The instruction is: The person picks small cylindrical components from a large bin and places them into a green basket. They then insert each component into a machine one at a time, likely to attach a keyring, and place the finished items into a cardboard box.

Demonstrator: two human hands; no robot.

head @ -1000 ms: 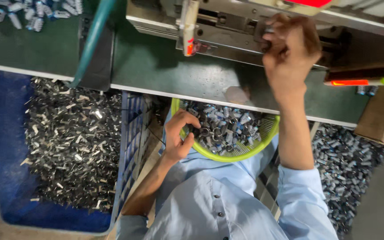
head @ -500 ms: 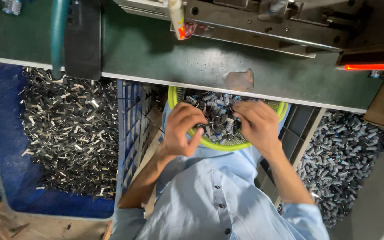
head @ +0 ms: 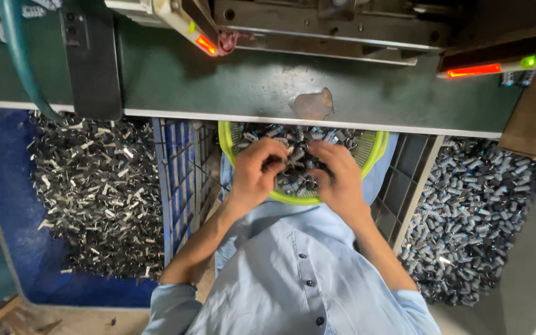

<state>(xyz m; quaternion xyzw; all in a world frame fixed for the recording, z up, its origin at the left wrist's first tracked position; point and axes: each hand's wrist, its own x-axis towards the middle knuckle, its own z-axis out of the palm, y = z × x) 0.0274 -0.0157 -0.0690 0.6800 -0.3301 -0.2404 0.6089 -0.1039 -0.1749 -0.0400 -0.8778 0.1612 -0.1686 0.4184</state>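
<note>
Both hands point(head: 299, 170) curled in small metal parts point(head: 293, 180), green basket point(head: 224, 139), under green bench point(head: 249, 80).

Light blue buttoned shirt, rolled sleeves

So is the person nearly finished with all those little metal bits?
Hard to say. Done, perhaps: the blue crate at the left holds a big heap of dark metal pieces. In hand: both the left hand and the right hand dig among small parts in the green basket. Left: that basket looks full, and a grey crate holds many more.
</note>
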